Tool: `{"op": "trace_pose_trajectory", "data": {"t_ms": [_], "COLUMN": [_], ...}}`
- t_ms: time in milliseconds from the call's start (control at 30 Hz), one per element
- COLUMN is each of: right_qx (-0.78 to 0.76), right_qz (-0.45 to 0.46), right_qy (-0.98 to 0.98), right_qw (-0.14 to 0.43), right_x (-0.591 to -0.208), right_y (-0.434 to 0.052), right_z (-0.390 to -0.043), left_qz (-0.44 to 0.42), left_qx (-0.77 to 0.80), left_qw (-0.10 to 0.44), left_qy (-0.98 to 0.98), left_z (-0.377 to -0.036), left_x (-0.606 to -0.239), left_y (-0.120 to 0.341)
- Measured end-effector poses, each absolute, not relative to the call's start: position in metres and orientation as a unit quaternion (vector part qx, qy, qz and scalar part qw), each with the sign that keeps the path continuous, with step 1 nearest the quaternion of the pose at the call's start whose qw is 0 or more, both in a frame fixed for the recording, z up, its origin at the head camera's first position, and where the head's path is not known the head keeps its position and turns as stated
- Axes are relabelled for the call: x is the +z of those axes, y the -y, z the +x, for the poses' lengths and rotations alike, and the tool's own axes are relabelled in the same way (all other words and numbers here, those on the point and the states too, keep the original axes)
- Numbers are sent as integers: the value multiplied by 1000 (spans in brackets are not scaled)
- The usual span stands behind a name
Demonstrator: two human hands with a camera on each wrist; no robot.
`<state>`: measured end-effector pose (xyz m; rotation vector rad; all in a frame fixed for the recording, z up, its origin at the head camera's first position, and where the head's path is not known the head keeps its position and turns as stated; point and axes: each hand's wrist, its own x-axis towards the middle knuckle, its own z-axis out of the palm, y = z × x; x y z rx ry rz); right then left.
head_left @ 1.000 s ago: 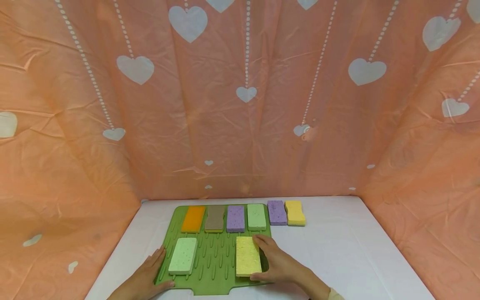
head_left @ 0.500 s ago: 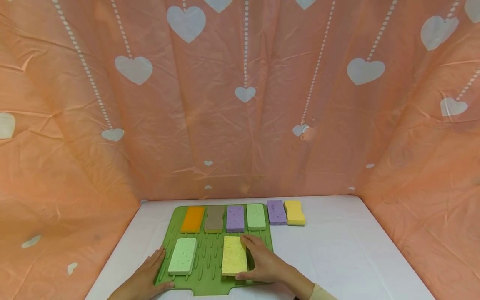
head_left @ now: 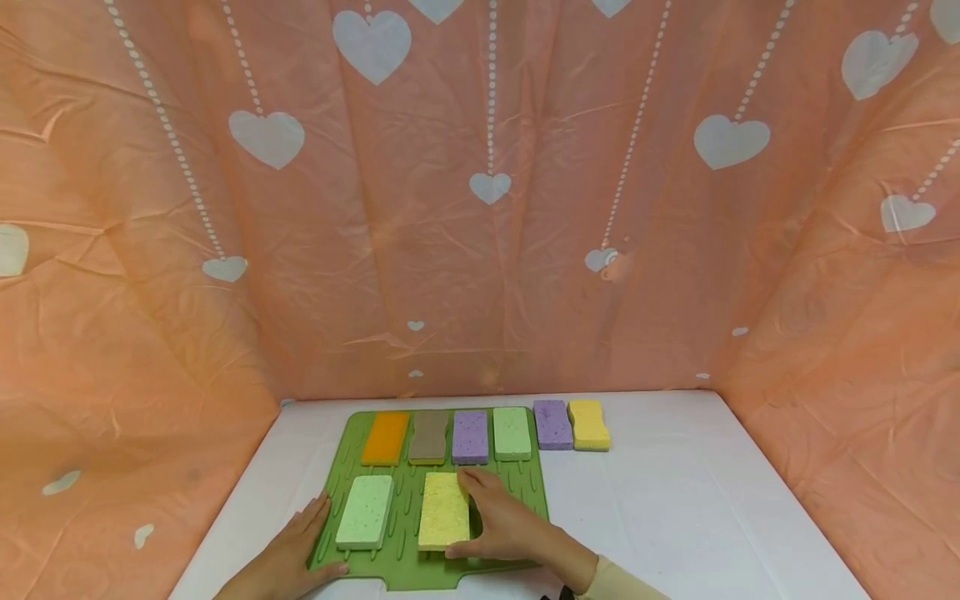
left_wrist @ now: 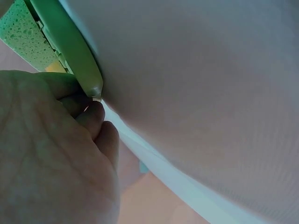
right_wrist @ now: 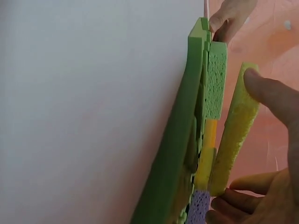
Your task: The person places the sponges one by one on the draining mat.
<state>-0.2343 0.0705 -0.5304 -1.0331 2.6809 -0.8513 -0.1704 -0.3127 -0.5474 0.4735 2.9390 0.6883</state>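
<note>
My right hand (head_left: 502,521) grips a pale yellow sponge (head_left: 444,510) by its ends, thumb at the near end and fingers at the far end. In the right wrist view this sponge (right_wrist: 236,128) is raised off the green ridged mat (head_left: 405,533), with one end lower than the other. Left of it on the mat lies a light green sponge (head_left: 366,512). My left hand (head_left: 288,546) rests against the mat's left edge, fingers extended along it and thumb at the front corner.
Along the mat's back lie an orange sponge (head_left: 386,438), a grey-topped one (head_left: 429,437), a purple sponge (head_left: 470,437) and another light green sponge (head_left: 512,433). Beyond the mat's right side, a purple sponge (head_left: 552,425) and a yellow sponge (head_left: 589,425) lie on the white table (head_left: 675,500).
My right hand has carried the pale yellow sponge leftward over the mat, closer to the front light green sponge. My left hand and the other sponges have stayed in place.
</note>
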Motion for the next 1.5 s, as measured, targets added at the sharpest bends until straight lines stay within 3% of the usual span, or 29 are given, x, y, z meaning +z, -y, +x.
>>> {"op": "trace_pose_trajectory", "data": {"t_ms": [233,833,1333,1500], "right_qx": [-271,-247,-243,-237], "right_qz": [-339,-336,-332,-338], "right_qy": [-898,-905,-907,-907], "right_qw": [79,82,85,87], "right_x": [-528,-536,-533,-532], "right_y": [-55,-24,-16,-17], "right_z": [-235,-234,-232,-232], "left_qz": [139,171,158,167], "left_qx": [230,205,203,210], "left_qw": [67,20,46,33], "left_qy": [-961,-963,-965,-963], "left_z": [-172,-171,-173,-172], "left_x": [-543,-554,-550,-553], "left_y": [312,316,313,315]}}
